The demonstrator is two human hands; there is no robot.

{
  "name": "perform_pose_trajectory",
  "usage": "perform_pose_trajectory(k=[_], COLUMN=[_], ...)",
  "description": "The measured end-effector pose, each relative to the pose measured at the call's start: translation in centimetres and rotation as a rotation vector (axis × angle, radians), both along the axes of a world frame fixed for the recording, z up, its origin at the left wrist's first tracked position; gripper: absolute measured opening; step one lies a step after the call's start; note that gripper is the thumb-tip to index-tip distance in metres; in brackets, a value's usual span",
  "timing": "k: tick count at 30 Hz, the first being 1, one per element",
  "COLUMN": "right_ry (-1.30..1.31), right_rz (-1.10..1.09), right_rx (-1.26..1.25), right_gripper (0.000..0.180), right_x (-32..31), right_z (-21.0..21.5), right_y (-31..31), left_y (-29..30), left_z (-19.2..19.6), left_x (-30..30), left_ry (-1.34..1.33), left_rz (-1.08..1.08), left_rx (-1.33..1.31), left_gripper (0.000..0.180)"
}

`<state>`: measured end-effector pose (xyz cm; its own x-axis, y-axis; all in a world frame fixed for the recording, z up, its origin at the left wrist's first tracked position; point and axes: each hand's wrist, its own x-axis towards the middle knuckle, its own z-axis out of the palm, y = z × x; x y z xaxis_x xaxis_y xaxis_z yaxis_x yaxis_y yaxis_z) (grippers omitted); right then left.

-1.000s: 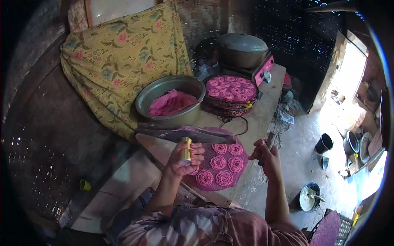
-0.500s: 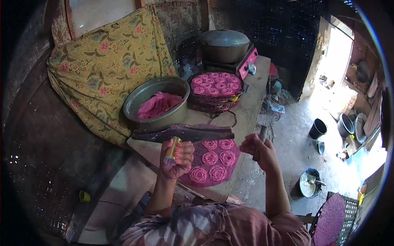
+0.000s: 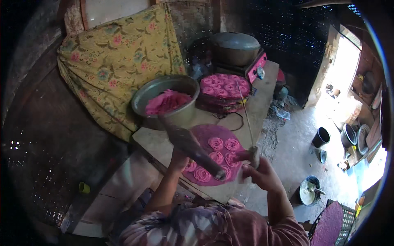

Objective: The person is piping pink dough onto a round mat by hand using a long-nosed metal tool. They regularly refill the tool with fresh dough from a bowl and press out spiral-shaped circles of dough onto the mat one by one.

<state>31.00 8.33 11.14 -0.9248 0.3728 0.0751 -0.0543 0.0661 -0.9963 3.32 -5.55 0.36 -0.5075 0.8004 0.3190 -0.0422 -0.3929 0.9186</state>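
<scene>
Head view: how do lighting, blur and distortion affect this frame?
Head view: the doorway at right is blown out, the left wall sits in deep shadow; the dark press across the round mat is smeared by motion; the table edges bow toward the fisheye rim; both hands read soft.

Long dark wooden press (image 3: 193,147) tilted, over round mat (image 3: 205,158) w/ pink dough spirals (image 3: 216,143).

Both hands (image 3: 262,174) grip a dark press (image 3: 191,146) above pink spirals (image 3: 216,157).
</scene>
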Motion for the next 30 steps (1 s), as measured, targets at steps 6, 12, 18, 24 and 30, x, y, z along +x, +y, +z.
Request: perform_pose_trajectory(k=[6,12,18,24,30], right_ry=[0.038,0.073,0.098,0.077,0.076], right_rz=[-0.089,-0.12,-0.119,-0.141,-0.168], right_rx=[0.203,0.661,0.84,0.921,0.914], right_gripper=[0.048,0.044,0.04,0.04,0.04], right_x=[1.4,-1.8,-2.3,-2.0,-2.0], right_z=[-5.0,-3.8,-4.6,-4.5,-4.1], right_y=[0.5,-3.9,-3.6,-3.1,-3.3], left_y=[-3.7,-4.8,-4.5,-3.7,-3.3], left_z=[8.7,10.7,11.3,10.9,10.3], left_x=[-0.4,0.2,1.2,1.3,1.4], left_ry=[-0.871,-1.169,-1.309,-1.27,-1.234], left_rz=[-0.3,-0.352,-0.232,-0.089,-0.06], left_rx=[0.661,0.799,0.695,0.588,0.579], left_gripper=[0.009,0.025,0.02,0.023,0.017])
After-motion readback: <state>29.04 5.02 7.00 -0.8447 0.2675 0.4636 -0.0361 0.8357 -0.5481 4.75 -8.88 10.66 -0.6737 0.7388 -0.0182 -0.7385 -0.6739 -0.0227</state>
